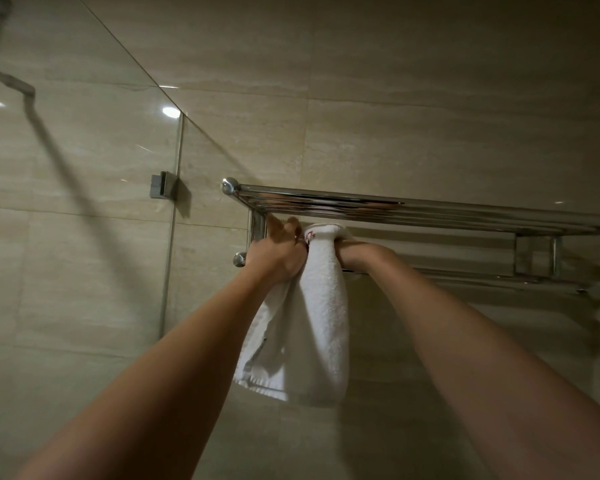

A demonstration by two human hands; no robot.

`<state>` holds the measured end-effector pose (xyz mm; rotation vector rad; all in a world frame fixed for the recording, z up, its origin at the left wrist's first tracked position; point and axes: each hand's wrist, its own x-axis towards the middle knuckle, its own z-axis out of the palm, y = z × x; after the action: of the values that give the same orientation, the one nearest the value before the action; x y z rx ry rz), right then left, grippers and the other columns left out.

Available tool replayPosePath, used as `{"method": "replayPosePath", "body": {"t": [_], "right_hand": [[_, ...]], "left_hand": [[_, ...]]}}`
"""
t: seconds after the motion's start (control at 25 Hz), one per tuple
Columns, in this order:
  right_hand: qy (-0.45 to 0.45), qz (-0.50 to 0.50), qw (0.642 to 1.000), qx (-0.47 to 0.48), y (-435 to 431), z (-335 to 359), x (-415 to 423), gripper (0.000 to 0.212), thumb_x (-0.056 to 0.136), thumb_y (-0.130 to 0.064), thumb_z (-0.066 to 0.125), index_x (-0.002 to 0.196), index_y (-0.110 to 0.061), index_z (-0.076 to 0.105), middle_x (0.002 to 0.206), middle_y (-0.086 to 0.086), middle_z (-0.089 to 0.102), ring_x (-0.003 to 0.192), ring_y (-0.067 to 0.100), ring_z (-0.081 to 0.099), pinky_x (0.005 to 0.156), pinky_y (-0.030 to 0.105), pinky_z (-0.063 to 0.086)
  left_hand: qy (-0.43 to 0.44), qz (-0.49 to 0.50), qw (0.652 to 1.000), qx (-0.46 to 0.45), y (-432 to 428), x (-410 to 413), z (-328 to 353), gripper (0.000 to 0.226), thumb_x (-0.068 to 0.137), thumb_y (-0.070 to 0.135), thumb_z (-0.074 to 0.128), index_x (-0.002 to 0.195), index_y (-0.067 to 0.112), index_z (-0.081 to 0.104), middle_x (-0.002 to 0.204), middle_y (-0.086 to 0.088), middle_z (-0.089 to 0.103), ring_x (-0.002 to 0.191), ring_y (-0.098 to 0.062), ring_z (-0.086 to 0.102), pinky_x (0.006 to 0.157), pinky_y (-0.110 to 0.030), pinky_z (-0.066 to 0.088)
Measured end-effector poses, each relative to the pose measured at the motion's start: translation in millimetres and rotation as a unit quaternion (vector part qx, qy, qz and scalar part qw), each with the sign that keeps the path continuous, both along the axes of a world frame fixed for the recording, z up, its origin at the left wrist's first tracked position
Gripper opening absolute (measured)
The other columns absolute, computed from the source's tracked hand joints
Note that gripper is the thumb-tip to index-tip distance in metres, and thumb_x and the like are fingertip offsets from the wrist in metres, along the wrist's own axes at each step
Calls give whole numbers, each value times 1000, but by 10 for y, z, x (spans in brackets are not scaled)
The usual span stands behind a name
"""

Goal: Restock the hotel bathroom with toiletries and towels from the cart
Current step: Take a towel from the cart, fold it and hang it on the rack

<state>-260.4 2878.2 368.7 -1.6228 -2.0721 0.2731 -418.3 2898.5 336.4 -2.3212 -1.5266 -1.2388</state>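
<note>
In mid-frame I see my left hand (280,251), fingers curled round the top of the white towel (324,306), which hangs bunched just under the chrome towel rack (413,206), while my right hand (356,252) reaches into its fold, its fingers hidden, so I cannot tell their state.

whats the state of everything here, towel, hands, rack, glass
white towel: bunched, hanging, top held just under the rack's shelf, not spread out
left hand: grips the towel's top
right hand: grips the towel's top, fingers hidden in the fold
towel rack: wall-mounted, nothing seen on its top shelf
lower bar: bare right of the towel
glass panel: upright, clamped to the wall
</note>
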Motion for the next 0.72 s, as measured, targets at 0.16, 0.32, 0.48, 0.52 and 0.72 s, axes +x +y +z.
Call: {"method": "replayPosePath", "body": {"t": [0.16,0.32,0.48,0.52,0.72], "right_hand": [[-76,-47,995,44,33,2,72,11,100,-22,51,101,-14,59,96,3,59,99,22,55,95,36,45],[-108,-196,964,145,-38,-36,221,22,92,-36,53,94,-17,65,98,6,65,93,26,62,85,38,52],[5,-185,954,234,-130,-158,277,31,103,-38,35,103,-18,59,107,7,63,98,25,59,85,38,50],[57,-155,959,230,-131,-192,278,36,105,-42,31,111,-19,58,115,7,62,103,24,58,88,38,48],[174,-39,969,173,-129,-220,199,49,95,-58,50,136,-32,49,138,-1,54,122,22,54,96,37,46]], "left_hand": [[0,10,1000,-17,24,10,5,34,98,50,34,123,34,50,136,-7,52,111,-33,58,98,-45,45],[-11,9,999,-39,43,37,46,31,92,53,40,109,36,60,121,-3,64,103,-29,60,96,-45,48],[6,-1,1000,-21,44,19,25,48,89,66,35,110,35,66,121,-1,64,106,-29,61,94,-45,50],[17,1,1000,-20,52,15,12,55,89,70,33,114,34,66,123,-2,63,108,-31,61,93,-45,50],[4,17,1000,-25,74,54,43,55,88,76,40,108,30,64,116,-1,62,102,-27,62,89,-39,53]]}}
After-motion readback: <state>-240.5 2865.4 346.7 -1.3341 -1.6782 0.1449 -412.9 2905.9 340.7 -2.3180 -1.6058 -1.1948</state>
